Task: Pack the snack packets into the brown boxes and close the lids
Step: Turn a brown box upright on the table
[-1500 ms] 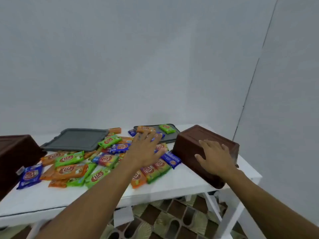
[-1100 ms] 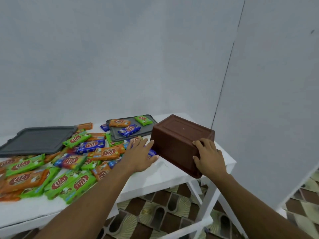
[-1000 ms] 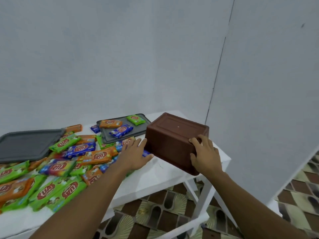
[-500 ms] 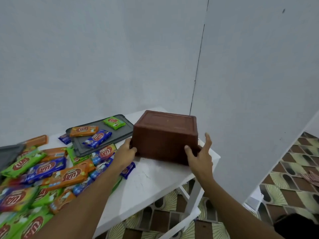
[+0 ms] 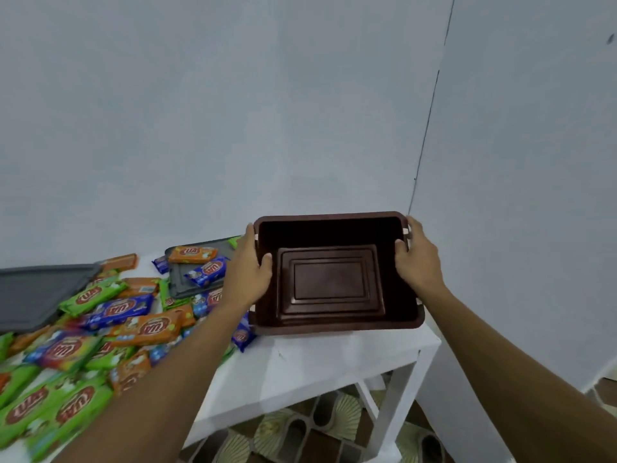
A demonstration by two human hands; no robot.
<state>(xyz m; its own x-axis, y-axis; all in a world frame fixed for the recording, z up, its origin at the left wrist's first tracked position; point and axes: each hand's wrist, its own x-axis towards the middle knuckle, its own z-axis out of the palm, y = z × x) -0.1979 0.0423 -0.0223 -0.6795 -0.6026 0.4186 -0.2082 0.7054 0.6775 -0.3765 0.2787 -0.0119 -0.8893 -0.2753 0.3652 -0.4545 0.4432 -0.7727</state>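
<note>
Over the white table (image 5: 300, 369), the once-inverted brown plastic box (image 5: 334, 285) opens upward, left hand (image 5: 248, 279) and right hand (image 5: 415, 262) clamped on its sides

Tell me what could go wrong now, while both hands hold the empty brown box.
1. The left hand and right hand hold the brown box tilted, close to the right corner of the table; set down carelessly, it might overhang and fall.
2. A blue packet lies at the lower left corner of the box; the box could land on it and crush it.
</note>
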